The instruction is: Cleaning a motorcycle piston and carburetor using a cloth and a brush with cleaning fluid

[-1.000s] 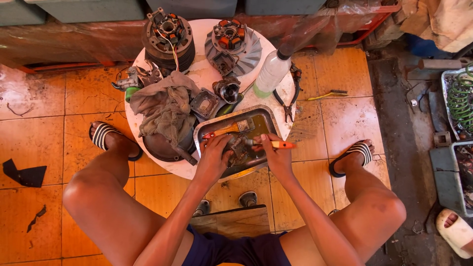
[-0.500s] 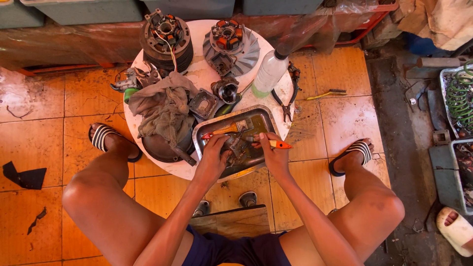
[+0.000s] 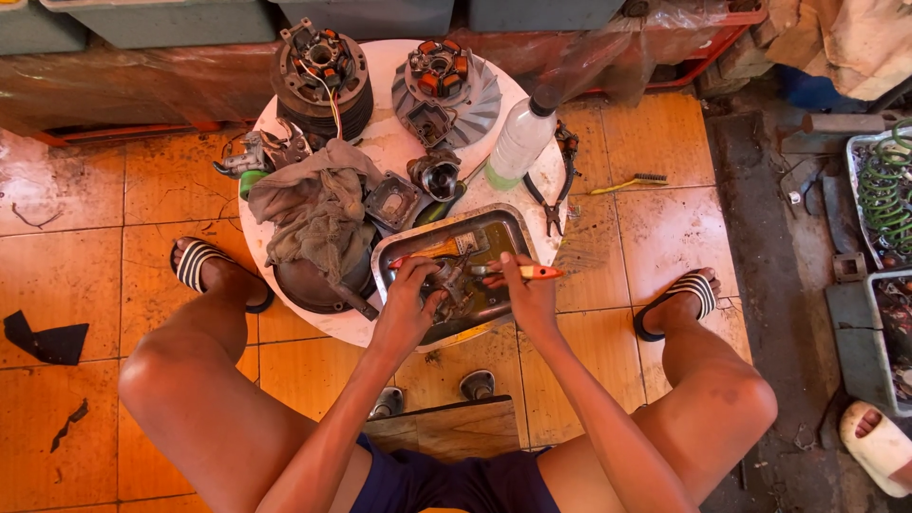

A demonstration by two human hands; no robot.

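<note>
Looking down from the head view, I see my left hand (image 3: 407, 309) gripping a small grimy metal engine part (image 3: 454, 282) over the steel tray (image 3: 404, 249) on the round white table (image 3: 394, 142). My right hand (image 3: 525, 296) holds an orange-handled screwdriver (image 3: 528, 273), tip against that part. A grey rag (image 3: 318, 211) lies just beside the tray.

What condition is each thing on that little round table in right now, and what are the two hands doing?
Left hand: gripping the small metal part over the metal tray.
Right hand: holding the orange-handled tool, tip toward the part.
Plastic bottle: upright, capped.
Rag: crumpled, draped over a dark pan.
Pliers: lying at the table edge, untouched.
Two finned engine parts: standing at the far side, wiring exposed.
</note>
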